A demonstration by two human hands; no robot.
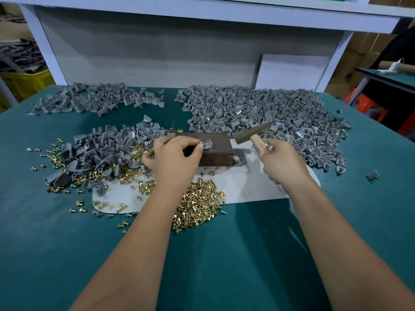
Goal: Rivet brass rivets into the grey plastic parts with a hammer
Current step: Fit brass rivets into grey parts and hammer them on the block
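A rusty brown metal block (219,153) sits mid-table on a white sheet (247,187). On its top lies a grey plastic part (207,145) with a brass rivet in it, pinched by my left hand (174,160). My right hand (284,162) grips the wooden handle of a hammer (252,132), whose steel head hangs raised just right of the block. A heap of loose brass rivets (197,207) lies in front of the block, partly under my left forearm.
Grey plastic parts lie in three heaps: a large one at back right (269,108), one at back left (94,99), one left of the block (105,151). Scattered rivets (51,153) dot the green table. A white shelf frame (202,10) rises behind.
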